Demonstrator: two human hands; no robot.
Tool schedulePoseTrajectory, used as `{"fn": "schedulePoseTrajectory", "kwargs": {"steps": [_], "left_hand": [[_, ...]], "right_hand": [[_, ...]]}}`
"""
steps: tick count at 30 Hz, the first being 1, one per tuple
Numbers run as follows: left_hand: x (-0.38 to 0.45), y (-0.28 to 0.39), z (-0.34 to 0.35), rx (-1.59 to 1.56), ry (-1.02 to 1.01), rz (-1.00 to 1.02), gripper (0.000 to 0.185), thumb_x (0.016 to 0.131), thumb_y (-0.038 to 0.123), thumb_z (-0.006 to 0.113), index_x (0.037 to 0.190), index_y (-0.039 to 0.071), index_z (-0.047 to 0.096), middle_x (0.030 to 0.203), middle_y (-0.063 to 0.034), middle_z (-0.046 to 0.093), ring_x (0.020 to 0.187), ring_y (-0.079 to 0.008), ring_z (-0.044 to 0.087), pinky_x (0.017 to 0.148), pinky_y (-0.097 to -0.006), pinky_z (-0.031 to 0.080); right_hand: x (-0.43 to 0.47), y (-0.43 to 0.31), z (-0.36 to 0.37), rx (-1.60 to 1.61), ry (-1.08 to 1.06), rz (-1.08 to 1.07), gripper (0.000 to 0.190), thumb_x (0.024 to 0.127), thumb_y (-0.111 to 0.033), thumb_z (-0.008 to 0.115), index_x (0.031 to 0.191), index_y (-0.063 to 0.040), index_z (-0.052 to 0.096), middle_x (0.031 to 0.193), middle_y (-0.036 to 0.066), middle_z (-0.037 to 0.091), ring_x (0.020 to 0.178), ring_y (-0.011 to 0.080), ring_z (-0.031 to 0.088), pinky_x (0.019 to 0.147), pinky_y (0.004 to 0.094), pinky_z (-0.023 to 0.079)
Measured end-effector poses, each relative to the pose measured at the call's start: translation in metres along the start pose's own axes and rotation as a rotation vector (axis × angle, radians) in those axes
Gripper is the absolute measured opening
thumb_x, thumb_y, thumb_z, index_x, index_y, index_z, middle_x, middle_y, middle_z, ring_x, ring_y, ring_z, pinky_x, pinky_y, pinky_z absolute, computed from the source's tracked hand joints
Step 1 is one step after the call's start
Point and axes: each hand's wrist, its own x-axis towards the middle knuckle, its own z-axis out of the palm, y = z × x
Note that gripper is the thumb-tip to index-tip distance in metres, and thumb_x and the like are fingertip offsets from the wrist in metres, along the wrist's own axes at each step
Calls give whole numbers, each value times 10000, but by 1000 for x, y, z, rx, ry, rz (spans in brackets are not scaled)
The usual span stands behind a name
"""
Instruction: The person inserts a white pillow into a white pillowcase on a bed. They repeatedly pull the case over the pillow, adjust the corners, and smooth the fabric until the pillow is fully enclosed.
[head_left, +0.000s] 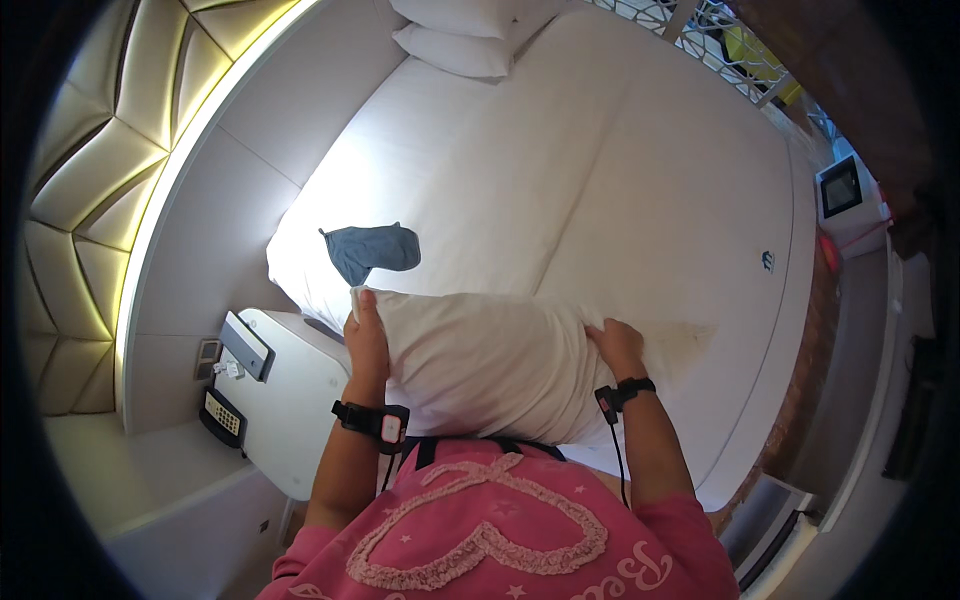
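A pillow in a white pillowcase (487, 360) lies across the front of me at the near side of the bed. My left hand (367, 335) grips its upper left corner, thumb on top. At its right end my right hand (618, 346) pinches a gathered fold of the case. Just beyond the pillow's left corner, a grey-blue cloth (375, 249) rests on the white bed sheet (480, 172). Both wrists wear black straps with small devices and cables.
On the left, a white bedside table (289, 405) bears a telephone (223, 417) and a grey box-like object (247, 345). More white pillows (457, 45) are stacked at the bed's far end. A padded, lit headboard wall (97, 180) runs along the left.
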Motion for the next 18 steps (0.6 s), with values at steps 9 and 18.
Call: {"fn": "schedulePoseTrajectory", "kwargs": {"steps": [9,18], "left_hand": [[14,84,-21,-188,-78,276,700,1002,675,533,1171,3,636,983,-90,698,865,-192,690,780,-334,579],[53,5,-40,702,-406,324,561,1023,492,589,965,-53,705,862,-173,729,835,-240,689,765,-383,542]], "right_hand": [[-69,-35,-139,362,520,-126,460,946,-448,684,808,-11,656,792,231,676,793,432,658,688,521,492],[-89,-29,-11,304,406,-20,229,918,-265,685,938,-38,707,837,209,698,824,429,677,717,537,516]]}}
